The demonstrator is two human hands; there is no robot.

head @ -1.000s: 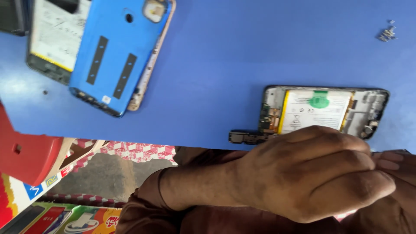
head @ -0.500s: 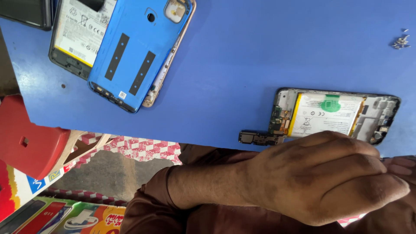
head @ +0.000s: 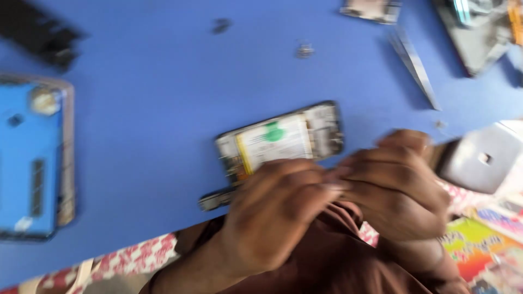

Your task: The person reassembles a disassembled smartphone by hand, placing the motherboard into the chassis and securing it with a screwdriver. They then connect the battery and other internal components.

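Two bare hands meet at the near edge of a blue table [head: 163, 136], the left hand [head: 272, 212] and right hand [head: 397, 190] touching fingertip to fingertip; blur hides whether anything is pinched between them. Just beyond, at twelve o'clock from the hands, lies an opened black phone with its white battery exposed [head: 280, 142], a small connector piece trailing at seven o'clock. Thin, light and fragile, it looks best lifted by its stiff frame edges. Steel tweezers [head: 415, 68] rest at two o'clock, a blue phone back cover [head: 32, 163] at nine.
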